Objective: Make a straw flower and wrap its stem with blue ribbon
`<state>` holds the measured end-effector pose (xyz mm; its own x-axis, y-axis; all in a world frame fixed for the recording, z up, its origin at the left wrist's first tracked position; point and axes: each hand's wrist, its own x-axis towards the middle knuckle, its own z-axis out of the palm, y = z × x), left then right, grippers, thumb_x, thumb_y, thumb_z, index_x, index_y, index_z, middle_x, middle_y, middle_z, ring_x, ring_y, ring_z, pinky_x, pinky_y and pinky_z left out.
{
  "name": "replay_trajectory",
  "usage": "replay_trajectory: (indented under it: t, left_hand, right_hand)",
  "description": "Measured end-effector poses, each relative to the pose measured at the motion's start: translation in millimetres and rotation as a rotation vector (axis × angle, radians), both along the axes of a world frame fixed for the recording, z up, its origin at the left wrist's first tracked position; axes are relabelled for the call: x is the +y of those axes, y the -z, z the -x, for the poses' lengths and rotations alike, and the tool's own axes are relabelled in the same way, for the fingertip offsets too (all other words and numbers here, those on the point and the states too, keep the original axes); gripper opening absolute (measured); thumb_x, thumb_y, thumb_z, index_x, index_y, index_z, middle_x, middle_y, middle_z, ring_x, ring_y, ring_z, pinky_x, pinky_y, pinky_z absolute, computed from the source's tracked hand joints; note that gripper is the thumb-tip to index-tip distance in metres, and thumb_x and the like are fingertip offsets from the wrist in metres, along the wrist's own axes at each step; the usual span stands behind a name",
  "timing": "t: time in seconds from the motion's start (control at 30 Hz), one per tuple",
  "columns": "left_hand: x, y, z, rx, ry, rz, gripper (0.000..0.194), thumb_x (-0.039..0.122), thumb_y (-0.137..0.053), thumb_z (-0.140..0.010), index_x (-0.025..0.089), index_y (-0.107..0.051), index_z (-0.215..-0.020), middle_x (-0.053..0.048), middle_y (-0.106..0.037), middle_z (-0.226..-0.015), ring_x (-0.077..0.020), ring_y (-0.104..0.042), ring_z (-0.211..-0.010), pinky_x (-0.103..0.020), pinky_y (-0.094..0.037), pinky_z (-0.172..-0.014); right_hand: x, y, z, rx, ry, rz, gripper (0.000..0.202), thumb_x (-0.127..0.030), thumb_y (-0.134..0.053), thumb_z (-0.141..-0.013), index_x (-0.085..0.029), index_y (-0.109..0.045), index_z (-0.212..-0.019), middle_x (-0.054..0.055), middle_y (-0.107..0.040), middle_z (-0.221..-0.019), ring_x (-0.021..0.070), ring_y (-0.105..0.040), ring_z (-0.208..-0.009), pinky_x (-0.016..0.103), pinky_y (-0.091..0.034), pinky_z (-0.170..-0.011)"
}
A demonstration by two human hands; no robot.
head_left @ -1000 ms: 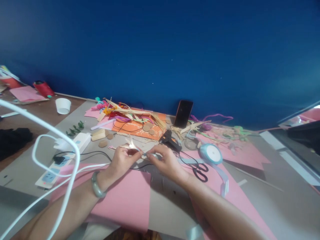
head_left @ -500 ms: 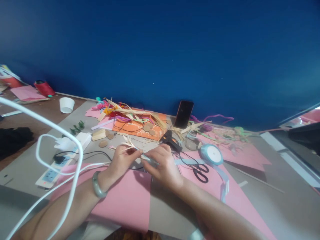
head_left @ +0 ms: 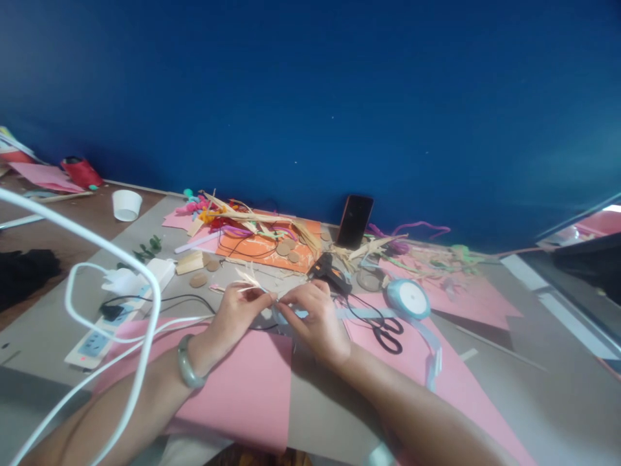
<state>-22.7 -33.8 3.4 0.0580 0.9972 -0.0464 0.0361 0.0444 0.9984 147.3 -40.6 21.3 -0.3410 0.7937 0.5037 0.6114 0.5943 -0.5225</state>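
Note:
My left hand [head_left: 239,320], with a green bangle [head_left: 189,362] at the wrist, pinches a small bundle of pale husk strips [head_left: 250,278] whose loose ends fan out to the upper left. Close against its fingertips, my right hand [head_left: 317,320] has thumb and forefinger pinched on light blue ribbon [head_left: 352,313]. The ribbon runs right to a blue roll [head_left: 407,299]. The exact contact between the fingertips is too small to make out. Pink paper [head_left: 242,382] lies below the hands.
Black-handled scissors [head_left: 387,335] lie right of my hands, near a black glue gun [head_left: 330,275]. A phone [head_left: 354,222] leans on the blue wall. At left are a power strip [head_left: 97,341], a looping white cable [head_left: 156,304] and a white cup [head_left: 127,205]. Craft scraps lie behind.
The fingers of my right hand have shifted slightly and drawn together at the ribbon by my left fingertips. My left hand keeps its pinch. The whole view has moved a little.

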Motion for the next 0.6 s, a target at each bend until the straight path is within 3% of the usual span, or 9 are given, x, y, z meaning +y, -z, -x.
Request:
replay_trajectory:
  t: [0.37,0.6]
  left_hand:
    - [-2.9,-3.2,-0.4,-0.020,-0.011,-0.030,0.014,0.029,-0.071,-0.070,0.017,-0.063,-0.072,0.002,-0.059,-0.062,-0.0124,-0.053,-0.061,-0.022,-0.041,-0.059]
    - [-1.3,-7.5,3.6,0.021,0.085,-0.114,0.016,0.028,-0.070,-0.072,0.016,-0.061,-0.065,0.000,-0.059,-0.064,-0.0133,-0.054,-0.064,-0.023,-0.042,-0.062]
  right_hand:
    - [1.0,3.3,1.8,-0.072,-0.056,-0.026,0.016,-0.022,-0.050,-0.091,-0.018,-0.059,-0.078,0.004,-0.068,-0.075,0.0168,-0.058,-0.071,0.037,-0.033,-0.079]
    - [0.7,0.8,-0.3,-0.064,-0.133,0.018,0.015,-0.017,-0.046,-0.091,-0.017,-0.056,-0.079,0.003,-0.065,-0.074,0.0155,-0.055,-0.069,0.036,-0.033,-0.081]
